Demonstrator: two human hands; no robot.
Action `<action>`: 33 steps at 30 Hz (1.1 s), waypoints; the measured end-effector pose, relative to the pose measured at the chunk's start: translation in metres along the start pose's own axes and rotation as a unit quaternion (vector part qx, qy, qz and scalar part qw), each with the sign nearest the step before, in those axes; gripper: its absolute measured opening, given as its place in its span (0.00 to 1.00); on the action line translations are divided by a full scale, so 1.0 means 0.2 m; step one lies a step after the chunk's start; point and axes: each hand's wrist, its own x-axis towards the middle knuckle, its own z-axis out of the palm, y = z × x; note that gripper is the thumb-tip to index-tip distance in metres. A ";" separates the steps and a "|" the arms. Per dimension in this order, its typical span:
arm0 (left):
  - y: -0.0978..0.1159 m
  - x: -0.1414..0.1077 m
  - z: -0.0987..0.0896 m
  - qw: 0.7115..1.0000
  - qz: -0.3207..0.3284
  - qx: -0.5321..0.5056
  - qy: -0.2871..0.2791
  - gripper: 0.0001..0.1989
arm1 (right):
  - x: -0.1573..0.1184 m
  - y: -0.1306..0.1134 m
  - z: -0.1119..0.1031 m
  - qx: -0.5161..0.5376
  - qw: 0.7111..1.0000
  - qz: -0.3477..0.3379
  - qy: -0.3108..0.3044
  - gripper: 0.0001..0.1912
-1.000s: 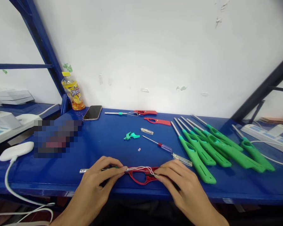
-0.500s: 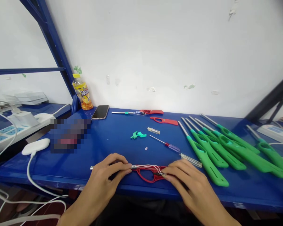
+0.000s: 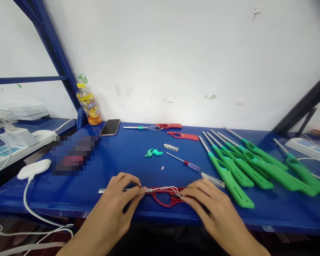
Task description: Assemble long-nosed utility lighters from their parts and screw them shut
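A red lighter shell (image 3: 162,204) lies lengthwise near the table's front edge, its trigger loop towards me. My left hand (image 3: 122,197) pinches the metal lighter tube (image 3: 102,191) close to the shell's left end; part of the tube is hidden under the fingers. Thin white wires (image 3: 167,187) run from the tube along the shell to the right. Thumb and fingertips of my right hand (image 3: 212,202) are closed on the shell's right part, where the wires end; a small dark piece shows there, its kind unclear.
Beyond my hands lie a screwdriver (image 3: 192,166), two clear fuel tanks (image 3: 171,147), green plastic pieces (image 3: 153,153) and red lighter parts (image 3: 185,136). Several green lighters (image 3: 229,181) spread over the right side. A phone (image 3: 110,127) and a drink bottle (image 3: 90,106) stand back left.
The whole view has shifted slightly, so things appear a little further left. Both hands keep their hold on the tube and the red shell, with only tiny finger movement.
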 end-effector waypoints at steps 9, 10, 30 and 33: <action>0.17 0.29 0.03 0.962 -0.097 0.240 -0.085 0.19 | 0.00 0.00 0.00 0.010 1.000 0.004 -0.006 0.09; 0.18 0.34 0.03 0.956 -0.111 0.255 -0.094 0.20 | 0.00 0.00 0.01 0.011 1.000 0.005 -0.007 0.09; -0.11 0.55 0.03 0.959 -0.154 0.190 -0.147 0.17 | 0.01 -0.02 0.01 -0.003 1.000 0.024 0.004 0.10; -0.15 0.51 0.01 0.965 -0.156 0.170 -0.125 0.18 | 0.01 0.00 0.02 -0.006 1.000 0.015 0.000 0.11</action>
